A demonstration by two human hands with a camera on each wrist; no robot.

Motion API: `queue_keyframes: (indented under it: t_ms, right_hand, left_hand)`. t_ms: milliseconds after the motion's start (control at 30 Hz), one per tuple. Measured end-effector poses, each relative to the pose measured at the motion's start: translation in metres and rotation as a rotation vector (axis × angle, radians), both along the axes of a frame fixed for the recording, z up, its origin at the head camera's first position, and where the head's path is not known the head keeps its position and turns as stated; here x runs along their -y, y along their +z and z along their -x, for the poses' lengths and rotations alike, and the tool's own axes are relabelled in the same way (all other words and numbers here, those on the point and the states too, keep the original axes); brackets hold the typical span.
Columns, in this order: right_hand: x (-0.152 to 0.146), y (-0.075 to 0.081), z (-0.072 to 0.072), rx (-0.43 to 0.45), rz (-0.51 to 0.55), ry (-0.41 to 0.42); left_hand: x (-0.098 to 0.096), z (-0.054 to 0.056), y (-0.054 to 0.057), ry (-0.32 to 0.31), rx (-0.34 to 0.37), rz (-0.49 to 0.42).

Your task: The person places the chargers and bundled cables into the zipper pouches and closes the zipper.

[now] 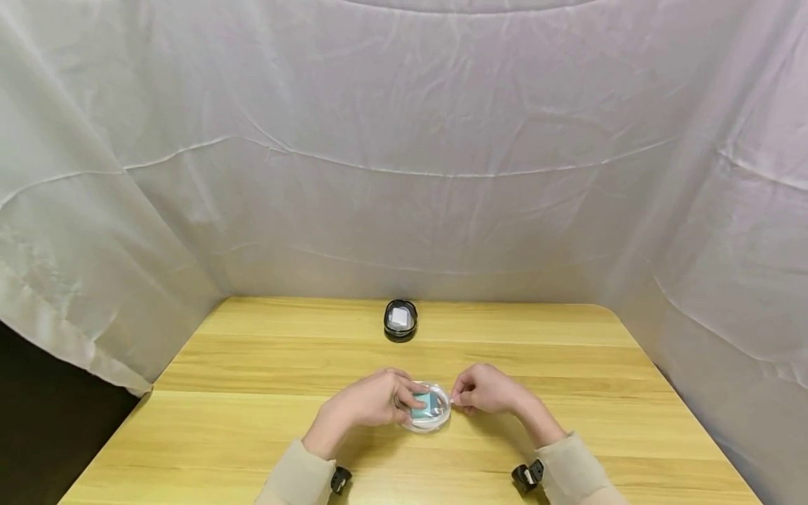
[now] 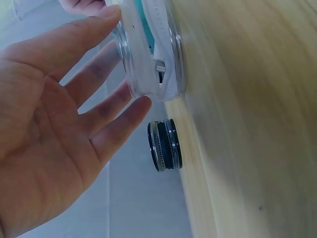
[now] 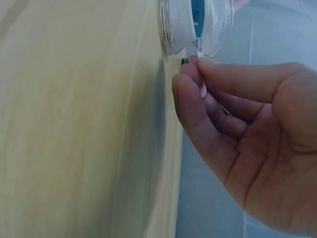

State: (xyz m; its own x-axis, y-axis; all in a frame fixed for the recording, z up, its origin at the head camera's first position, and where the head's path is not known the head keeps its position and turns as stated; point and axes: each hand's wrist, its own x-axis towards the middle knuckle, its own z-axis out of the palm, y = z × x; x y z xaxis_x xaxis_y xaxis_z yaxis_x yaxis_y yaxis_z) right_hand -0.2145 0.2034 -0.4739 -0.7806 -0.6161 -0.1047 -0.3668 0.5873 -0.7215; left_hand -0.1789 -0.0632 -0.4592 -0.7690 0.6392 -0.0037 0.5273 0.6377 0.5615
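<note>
A small oval clear zip pouch (image 1: 435,423) with white trim lies on the table, a teal item (image 1: 429,405) inside it. My left hand (image 1: 379,398) holds the pouch from the left, thumb on the near side and fingers over the top. At its right end my right hand (image 1: 491,390) pinches the white zipper pull (image 3: 200,51) between thumb and fingers. The right wrist view shows the zip parted above the pull, with teal visible through the gap. In the left wrist view the gap in the zip (image 2: 159,67) also shows.
A similar pouch with black trim (image 1: 400,337) stands near the table's back edge, with something pale inside. The wooden table (image 1: 284,365) is bordered by hanging grey-white cloth (image 1: 416,224) at the back and sides.
</note>
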Motion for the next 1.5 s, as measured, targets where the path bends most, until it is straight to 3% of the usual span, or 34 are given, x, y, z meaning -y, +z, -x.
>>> queue_keyframes:
  t_ms: [267,567,767,1200,1500]
  right_hand:
    - [0.006,0.000,-0.001,-0.038,0.011,-0.076]
    - [0.009,-0.003,0.000,-0.070,0.037,-0.109]
    - [0.010,-0.003,0.002,-0.067,0.064,-0.096]
    - [0.008,-0.003,0.005,-0.068,0.048,-0.052]
    - [0.005,-0.003,0.007,-0.079,0.049,-0.012]
  left_hand:
    - [0.002,-0.002,0.003,-0.016,-0.015,0.029]
    - [-0.005,-0.001,0.001,-0.072,-0.127,0.054]
    - [-0.008,-0.002,-0.001,-0.118,-0.110,0.016]
    - [-0.007,-0.004,-0.001,-0.074,-0.072,0.003]
    - [-0.010,-0.004,-0.005,-0.033,-0.104,0.050]
